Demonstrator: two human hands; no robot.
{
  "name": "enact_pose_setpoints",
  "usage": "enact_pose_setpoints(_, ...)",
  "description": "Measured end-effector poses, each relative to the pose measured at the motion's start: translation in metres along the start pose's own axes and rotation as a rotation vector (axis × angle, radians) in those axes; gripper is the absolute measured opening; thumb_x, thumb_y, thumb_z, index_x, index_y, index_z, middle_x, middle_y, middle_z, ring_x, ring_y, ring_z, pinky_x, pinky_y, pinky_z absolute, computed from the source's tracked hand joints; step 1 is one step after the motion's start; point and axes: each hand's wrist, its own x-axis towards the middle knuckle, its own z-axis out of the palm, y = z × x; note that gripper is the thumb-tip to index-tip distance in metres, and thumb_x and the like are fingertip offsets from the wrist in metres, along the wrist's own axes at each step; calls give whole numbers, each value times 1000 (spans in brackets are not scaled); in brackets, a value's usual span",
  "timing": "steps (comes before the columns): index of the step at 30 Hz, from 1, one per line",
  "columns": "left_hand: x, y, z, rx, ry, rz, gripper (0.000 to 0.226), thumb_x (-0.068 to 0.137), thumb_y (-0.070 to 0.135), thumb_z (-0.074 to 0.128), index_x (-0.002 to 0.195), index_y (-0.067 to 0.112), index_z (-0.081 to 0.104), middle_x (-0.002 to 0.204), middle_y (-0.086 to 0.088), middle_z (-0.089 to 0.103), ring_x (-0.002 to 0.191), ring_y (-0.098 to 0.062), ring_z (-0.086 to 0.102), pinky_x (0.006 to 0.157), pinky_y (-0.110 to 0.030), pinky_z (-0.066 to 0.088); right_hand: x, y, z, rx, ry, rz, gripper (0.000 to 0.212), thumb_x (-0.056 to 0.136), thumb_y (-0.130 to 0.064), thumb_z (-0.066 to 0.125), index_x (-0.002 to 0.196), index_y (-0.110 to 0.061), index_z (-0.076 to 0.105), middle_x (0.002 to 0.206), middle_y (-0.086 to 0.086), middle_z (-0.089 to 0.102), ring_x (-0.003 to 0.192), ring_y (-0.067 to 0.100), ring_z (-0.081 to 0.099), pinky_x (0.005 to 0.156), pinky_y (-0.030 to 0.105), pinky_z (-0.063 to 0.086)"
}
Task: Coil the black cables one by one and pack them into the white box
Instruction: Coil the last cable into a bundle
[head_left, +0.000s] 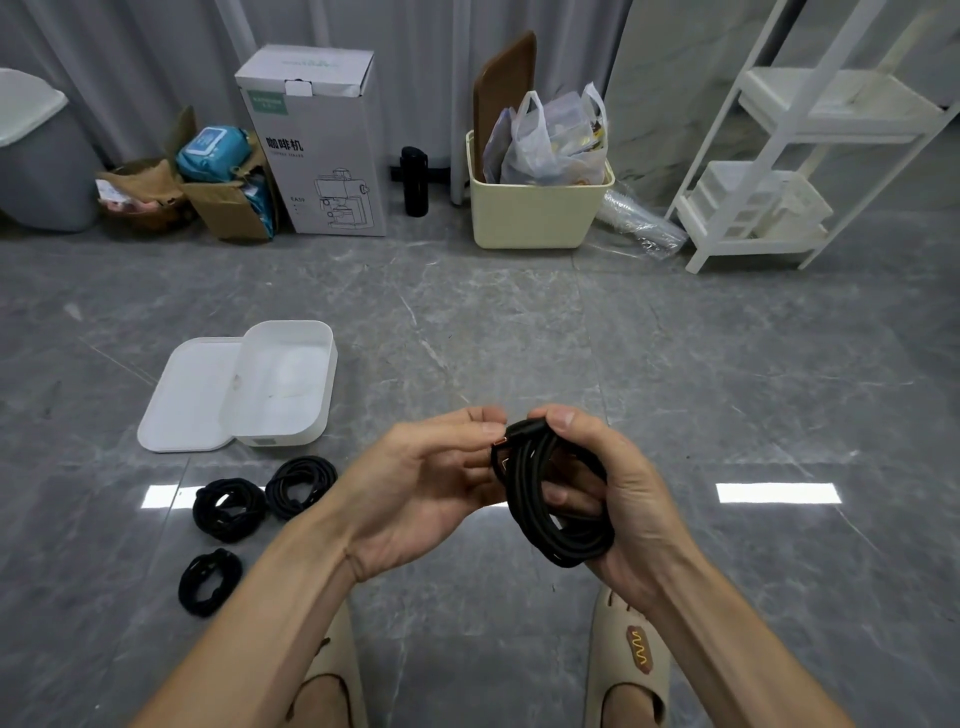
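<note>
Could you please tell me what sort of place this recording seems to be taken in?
Probably a room in a home or small office, used partly for storage: a grey tiled floor, a coffee machine carton against the curtain, a white shelf rack and a cream bin holding bags.

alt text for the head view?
Two hands hold a coiled black cable: right hand grips the loops, left hand pinches its connector end. Three coiled cables lie on the floor beside the open, empty white box.
</note>
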Motion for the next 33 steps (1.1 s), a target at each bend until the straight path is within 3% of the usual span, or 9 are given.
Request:
enact_pose_setpoints(4, 2, 0, 0, -59, 42, 20, 36, 65, 6, 76, 95, 9, 56, 76, -6, 63, 66, -14, 59, 70, -26, 56, 0, -1, 0, 5, 14, -23, 27, 54, -37, 79, 72, -17, 75, 89, 16, 29, 69, 25, 8, 43, 17, 33)
enact_pose_setpoints(7, 4, -1, 4, -45, 144, 68, 29, 70, -2, 71, 90, 11, 55, 79, -10, 70, 67, -17, 68, 66, -24, 57, 2, 0, -2, -10, 58, -70, 28, 56, -36, 79, 74, -16, 75, 75, 16, 24, 64, 23, 10, 43, 17, 33)
enact_pose_setpoints(9, 5, -2, 8, -39, 189, 101, 33, 69, -11, 74, 85, 11, 55, 72, -10, 71, 62, -15, 69, 63, -24, 57, 2, 1, -3, -29, 98, -101, 22, 61, -32, 81, 75, -16, 76, 62, 6, 23, 54, 15, 15, 44, 17, 36)
enact_pose_setpoints(13, 5, -2, 9, -22, 249, 137, 24, 64, 0, 71, 79, 13, 56, 81, -13, 72, 70, -17, 70, 68, -24, 59, 0, 1, -1, -89, 134, -141, 16, 72, -27, 83, 78, -14, 75, 46, -7, 34, 42, 6, 27, 47, 16, 39)
enact_pose_setpoints(18, 4, -6, 12, 123, 344, 224, 22, 65, 6, 74, 74, 13, 55, 81, -11, 67, 76, -17, 67, 79, -28, 58, 0, 2, 2, -171, 196, -213, 30, 69, -29, 73, 88, -5, 69, 46, -14, 47, 41, 4, 40, 53, 19, 42)
enact_pose_setpoints(24, 9, -15, 15, 177, 410, 266, 19, 81, 3, 75, 94, 10, 63, 88, -7, 70, 85, -16, 65, 82, -27, 53, 3, 7, 0, -241, 293, -310, 5, 82, -14, 76, 83, -9, 73, 67, -2, 66, 54, 10, 51, 60, 27, 45)
enact_pose_setpoints(27, 7, -16, 14, 161, 359, 268, 35, 70, 9, 77, 103, 10, 65, 94, -6, 73, 91, -16, 69, 92, -30, 53, 4, 7, -1, -223, 314, -300, 4, 85, -12, 74, 83, -9, 72, 64, -3, 63, 51, 10, 49, 59, 28, 44)
enact_pose_setpoints(29, 6, -15, 15, 159, 344, 268, 33, 67, 9, 74, 99, 10, 65, 93, -5, 74, 92, -15, 70, 96, -32, 52, 6, 6, -2, -208, 315, -284, 7, 84, -14, 75, 84, -8, 72, 59, -5, 59, 46, 8, 46, 58, 28, 42)
enact_pose_setpoints(33, 6, -14, 17, 215, 377, 289, 19, 82, -6, 70, 92, 9, 63, 97, -5, 76, 94, -18, 71, 96, -35, 51, 8, 5, -3, -179, 283, -215, 35, 67, -31, 76, 90, -5, 71, 45, -10, 41, 42, 7, 37, 54, 24, 42)
